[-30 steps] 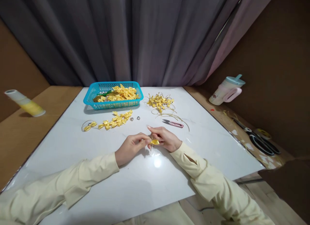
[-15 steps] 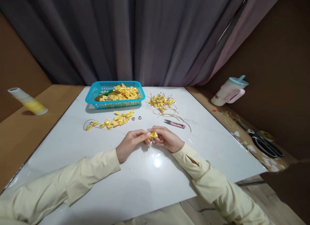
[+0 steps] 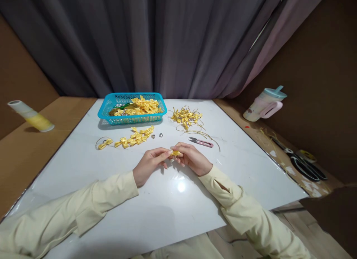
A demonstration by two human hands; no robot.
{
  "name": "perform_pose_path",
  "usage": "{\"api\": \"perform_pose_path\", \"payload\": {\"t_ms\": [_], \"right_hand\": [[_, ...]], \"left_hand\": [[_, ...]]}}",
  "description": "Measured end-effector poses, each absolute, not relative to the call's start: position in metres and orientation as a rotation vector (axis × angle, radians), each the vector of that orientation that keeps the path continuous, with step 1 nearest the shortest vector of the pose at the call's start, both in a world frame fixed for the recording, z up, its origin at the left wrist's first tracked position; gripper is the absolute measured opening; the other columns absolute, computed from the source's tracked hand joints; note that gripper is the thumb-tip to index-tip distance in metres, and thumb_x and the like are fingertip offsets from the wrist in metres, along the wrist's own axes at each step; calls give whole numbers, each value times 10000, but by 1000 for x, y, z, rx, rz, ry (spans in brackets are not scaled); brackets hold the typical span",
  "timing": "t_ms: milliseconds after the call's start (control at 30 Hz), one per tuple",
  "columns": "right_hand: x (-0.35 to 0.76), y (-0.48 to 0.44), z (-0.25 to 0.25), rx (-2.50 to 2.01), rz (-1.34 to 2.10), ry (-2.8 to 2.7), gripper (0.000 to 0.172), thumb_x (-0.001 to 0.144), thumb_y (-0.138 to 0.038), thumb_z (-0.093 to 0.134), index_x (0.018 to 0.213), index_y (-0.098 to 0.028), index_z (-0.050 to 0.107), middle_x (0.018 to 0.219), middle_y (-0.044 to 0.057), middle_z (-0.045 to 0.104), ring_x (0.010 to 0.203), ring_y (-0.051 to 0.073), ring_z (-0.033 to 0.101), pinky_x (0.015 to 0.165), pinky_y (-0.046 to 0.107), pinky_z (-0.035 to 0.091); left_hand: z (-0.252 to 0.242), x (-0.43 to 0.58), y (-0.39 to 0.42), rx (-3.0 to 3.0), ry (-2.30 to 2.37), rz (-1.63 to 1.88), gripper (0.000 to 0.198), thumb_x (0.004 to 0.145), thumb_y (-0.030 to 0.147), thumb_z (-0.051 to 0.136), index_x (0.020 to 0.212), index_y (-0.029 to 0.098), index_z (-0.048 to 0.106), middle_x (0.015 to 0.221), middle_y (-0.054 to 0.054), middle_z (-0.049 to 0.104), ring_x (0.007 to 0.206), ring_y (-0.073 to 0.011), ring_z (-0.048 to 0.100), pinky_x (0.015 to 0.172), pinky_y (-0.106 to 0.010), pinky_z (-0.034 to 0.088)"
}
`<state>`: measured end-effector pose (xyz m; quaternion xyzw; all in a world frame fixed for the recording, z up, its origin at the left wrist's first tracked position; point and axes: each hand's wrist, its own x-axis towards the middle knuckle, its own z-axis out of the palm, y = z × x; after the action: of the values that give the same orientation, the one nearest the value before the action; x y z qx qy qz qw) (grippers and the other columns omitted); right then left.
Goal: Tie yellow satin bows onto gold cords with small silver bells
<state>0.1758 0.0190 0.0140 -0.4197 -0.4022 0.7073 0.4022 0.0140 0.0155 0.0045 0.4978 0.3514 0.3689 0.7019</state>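
Observation:
Between my fingertips is a small yellow ribbon bow [image 3: 175, 153], with a silver bell [image 3: 172, 160] hanging just under it. My left hand [image 3: 152, 163] pinches the bow's left side between thumb and fingers. From the other side my right hand [image 3: 193, 158] grips its right end; part of the bow is hidden by the fingers. Beyond my hands lie two loose silver bells [image 3: 157, 135] and a row of yellow bows [image 3: 136, 137]. A single bow with a looped cord [image 3: 105, 143] rests at the left end.
A blue basket [image 3: 132, 121] of bows stands at the back. Right of it are a pile of corded bows [image 3: 186, 117], gold cords [image 3: 200, 133] and pink thread snips [image 3: 200, 142]. Black scissors [image 3: 304, 166], a lidded cup [image 3: 263, 104] and a yellow ribbon spool [image 3: 39, 119] sit at the sides.
The bow has tipped between my fingers, showing less of its right loop. The silver bell now shows a little higher and further left. Both hands keep nearly the same place.

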Motion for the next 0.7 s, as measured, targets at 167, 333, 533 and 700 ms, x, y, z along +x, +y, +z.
{"api": "perform_pose_path", "payload": {"t_ms": [167, 333, 533, 700], "right_hand": [[176, 19, 14, -1083, 1768, -970, 236, 640, -315, 713, 653, -149, 545, 493, -48, 503, 459, 67, 467, 383, 166, 331], [177, 20, 10, -1116, 1711, -973, 238, 646, -324, 710, 678, -144, 558, 541, -34, 536, 486, 69, 484, 409, 170, 334], [180, 22, 10, -1149, 1617, -949, 297, 632, -378, 728, 659, -145, 546, 561, -39, 541, 470, 60, 477, 425, 184, 338], [181, 24, 10, -1175, 1580, -914, 298, 622, -376, 734, 677, -135, 568, 577, -29, 542, 504, 68, 493, 428, 184, 336]], "left_hand": [[7, 15, 16, 1069, 825, 825, 270, 719, 368, 670, 852, 136, 705, 817, -59, 670, 595, -96, 530, 532, -218, 427], [6, 15, 16, 1041, 832, 832, 279, 709, 372, 677, 823, 118, 698, 770, -65, 677, 606, -106, 549, 545, -222, 436], [6, 16, 16, 1035, 878, 818, 316, 717, 394, 667, 825, 97, 670, 788, -107, 705, 693, -167, 626, 519, -228, 437], [4, 15, 16, 1036, 903, 838, 346, 718, 416, 662, 848, 95, 657, 833, -138, 712, 805, -229, 659, 496, -227, 440]]}}
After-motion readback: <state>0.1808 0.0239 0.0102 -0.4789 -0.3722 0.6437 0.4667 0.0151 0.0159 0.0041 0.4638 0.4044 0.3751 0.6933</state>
